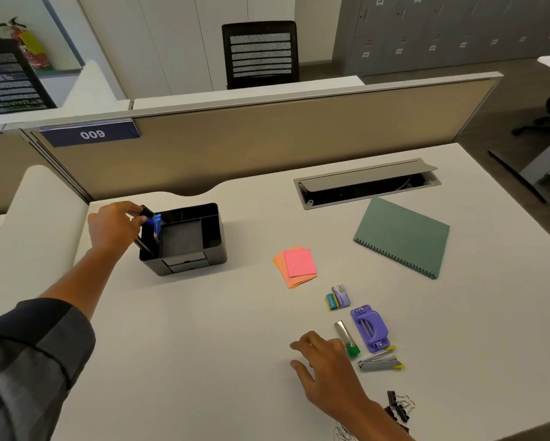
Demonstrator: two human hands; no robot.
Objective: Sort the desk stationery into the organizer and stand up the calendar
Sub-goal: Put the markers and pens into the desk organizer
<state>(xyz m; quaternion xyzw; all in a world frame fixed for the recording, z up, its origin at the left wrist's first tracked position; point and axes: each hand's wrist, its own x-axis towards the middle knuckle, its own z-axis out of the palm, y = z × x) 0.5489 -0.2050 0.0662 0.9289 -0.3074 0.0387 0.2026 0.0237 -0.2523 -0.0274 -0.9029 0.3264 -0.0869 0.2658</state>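
Hands at work over scattered stationery on a white desk (203,345).
Right hand (326,369) rests with fingers spread beside a green-capped tube (347,338); farther off, left hand (116,226) pinches pens (152,224) in the black organizer (200,249); the calendar (402,237) lies flat, far right.

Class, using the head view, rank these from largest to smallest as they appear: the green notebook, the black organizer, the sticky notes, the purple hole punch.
1. green notebook
2. black organizer, close to the notebook in apparent size, so the top two are uncertain
3. sticky notes
4. purple hole punch, though it lies nearer the camera
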